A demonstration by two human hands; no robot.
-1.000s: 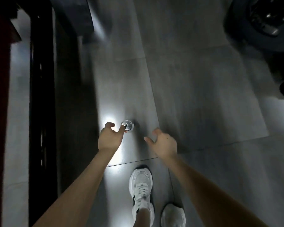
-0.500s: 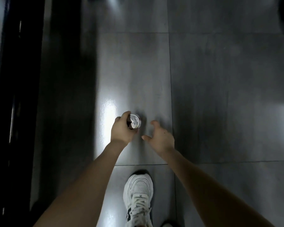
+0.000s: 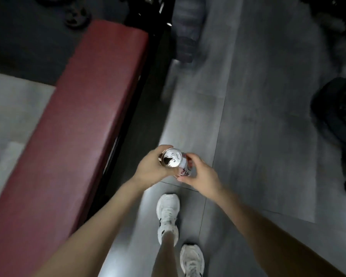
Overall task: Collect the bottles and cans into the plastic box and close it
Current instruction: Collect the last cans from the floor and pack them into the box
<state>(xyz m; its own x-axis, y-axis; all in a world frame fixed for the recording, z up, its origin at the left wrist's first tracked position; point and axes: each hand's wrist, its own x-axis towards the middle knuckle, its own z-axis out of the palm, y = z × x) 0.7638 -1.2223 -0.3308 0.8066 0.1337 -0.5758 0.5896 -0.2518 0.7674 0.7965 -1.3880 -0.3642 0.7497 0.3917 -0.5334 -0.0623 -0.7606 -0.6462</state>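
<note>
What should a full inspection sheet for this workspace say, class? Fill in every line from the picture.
Surface: grey tiled floor, glossy.
Job's things: one opened drink can, held up off the floor; plastic box not in view.
Clutter: nothing seen.
Grippers: left hand grips the can near its top; right hand holds its lower side.
Cables: nothing seen.
Surroundings: red padded bench on the left; dark weight plates on the right; white trainers below.
</note>
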